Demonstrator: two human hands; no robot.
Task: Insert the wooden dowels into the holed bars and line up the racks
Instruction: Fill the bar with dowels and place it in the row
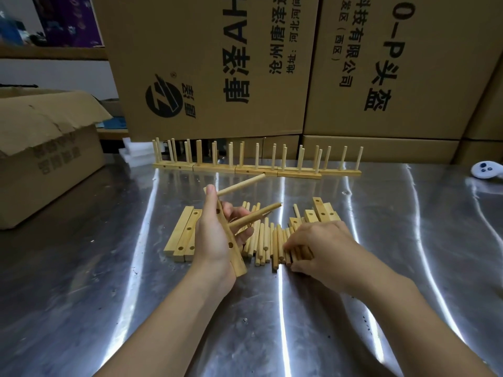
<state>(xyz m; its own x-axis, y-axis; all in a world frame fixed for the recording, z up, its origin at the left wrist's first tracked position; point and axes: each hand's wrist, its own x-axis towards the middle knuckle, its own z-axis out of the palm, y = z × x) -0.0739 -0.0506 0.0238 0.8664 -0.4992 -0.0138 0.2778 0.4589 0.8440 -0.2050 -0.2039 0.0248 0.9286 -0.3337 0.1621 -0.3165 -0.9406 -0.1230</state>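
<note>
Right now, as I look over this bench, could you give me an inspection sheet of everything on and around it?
Surface: shiny metal table, streaked with glare.
Job's things: pale wooden holed bar with two wooden dowels pushed in; pile of loose dowels; spare holed bars on both sides of the pile; row of finished racks at the back.
Clutter: white handheld controller at far right; white foam blocks at back left.
Hands: left hand grips the holed bar; right hand rests on the loose dowels, grip unclear.
Cables: nothing seen.
Surroundings: stacked printed cardboard boxes behind; open cardboard box at left.
</note>
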